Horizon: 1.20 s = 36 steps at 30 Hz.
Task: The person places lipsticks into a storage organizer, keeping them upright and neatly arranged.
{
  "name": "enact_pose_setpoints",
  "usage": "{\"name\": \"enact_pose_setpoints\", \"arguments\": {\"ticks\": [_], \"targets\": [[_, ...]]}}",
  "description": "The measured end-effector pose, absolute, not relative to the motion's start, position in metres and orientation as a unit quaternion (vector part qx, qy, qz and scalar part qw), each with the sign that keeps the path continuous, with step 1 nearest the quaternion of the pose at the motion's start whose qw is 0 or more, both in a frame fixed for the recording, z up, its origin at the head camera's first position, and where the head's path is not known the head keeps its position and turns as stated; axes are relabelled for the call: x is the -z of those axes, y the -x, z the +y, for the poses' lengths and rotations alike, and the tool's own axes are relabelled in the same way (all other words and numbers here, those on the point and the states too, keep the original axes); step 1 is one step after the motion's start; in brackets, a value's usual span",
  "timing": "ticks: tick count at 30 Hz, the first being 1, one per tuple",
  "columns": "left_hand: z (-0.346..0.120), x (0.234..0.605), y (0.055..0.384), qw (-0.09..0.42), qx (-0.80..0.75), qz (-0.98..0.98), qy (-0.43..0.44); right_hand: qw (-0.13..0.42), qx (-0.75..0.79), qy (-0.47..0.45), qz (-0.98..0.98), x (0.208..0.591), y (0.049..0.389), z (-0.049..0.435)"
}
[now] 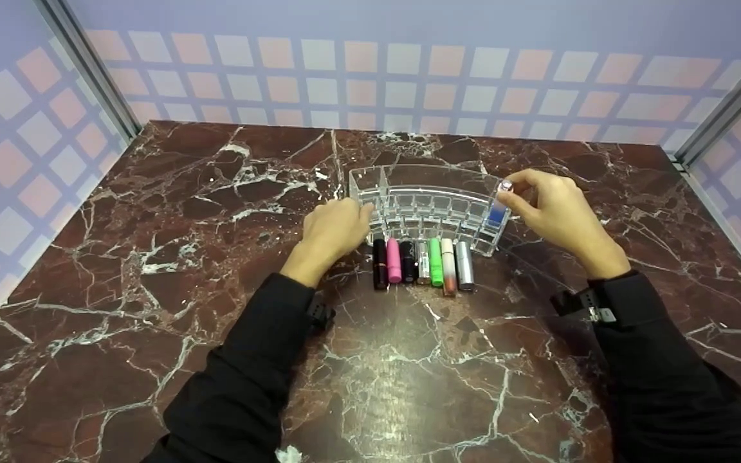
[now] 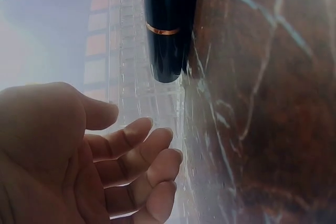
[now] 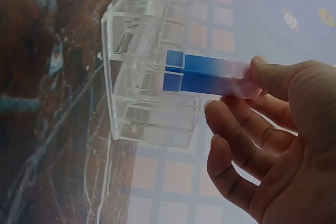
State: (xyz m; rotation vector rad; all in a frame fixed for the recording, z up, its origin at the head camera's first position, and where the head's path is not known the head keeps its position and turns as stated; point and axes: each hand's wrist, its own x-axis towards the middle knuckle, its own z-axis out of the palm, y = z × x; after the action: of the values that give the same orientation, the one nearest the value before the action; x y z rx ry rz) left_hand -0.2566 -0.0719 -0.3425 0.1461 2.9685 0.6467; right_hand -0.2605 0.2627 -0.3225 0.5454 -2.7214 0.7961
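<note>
A clear plastic lipstick organizer (image 1: 431, 199) with rows of small compartments stands on the table, curved in shape. My right hand (image 1: 554, 206) pinches the upper end of a blue-and-pink lipstick tube (image 3: 210, 74) between thumb and fingers. The tube's blue end sits in a compartment at the organizer's right end. My left hand (image 1: 336, 228) is at the organizer's left end, its fingers (image 2: 163, 166) loosely bent. Whether they touch the plastic I cannot tell. Close to that hand lies a black lipstick (image 2: 167, 30) with a copper band.
In front of the organizer several tubes lie in a row, among them a pink one (image 1: 394, 260), a green one (image 1: 435, 262), a white-and-orange one (image 1: 449, 267) and a silver one (image 1: 465, 265). The marbled table (image 1: 216, 386) meets a checked wall panel (image 1: 402, 64) behind.
</note>
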Motion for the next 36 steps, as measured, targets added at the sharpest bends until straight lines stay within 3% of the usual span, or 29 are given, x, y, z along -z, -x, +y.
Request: {"name": "enact_pose_setpoints", "arguments": {"ticks": [36], "targets": [[-0.0738, 0.3436, 0.2575, 0.062, -0.202, 0.976, -0.049, 0.074, -0.254, -0.172, -0.949, 0.3255, 0.2628, 0.2671]]}}
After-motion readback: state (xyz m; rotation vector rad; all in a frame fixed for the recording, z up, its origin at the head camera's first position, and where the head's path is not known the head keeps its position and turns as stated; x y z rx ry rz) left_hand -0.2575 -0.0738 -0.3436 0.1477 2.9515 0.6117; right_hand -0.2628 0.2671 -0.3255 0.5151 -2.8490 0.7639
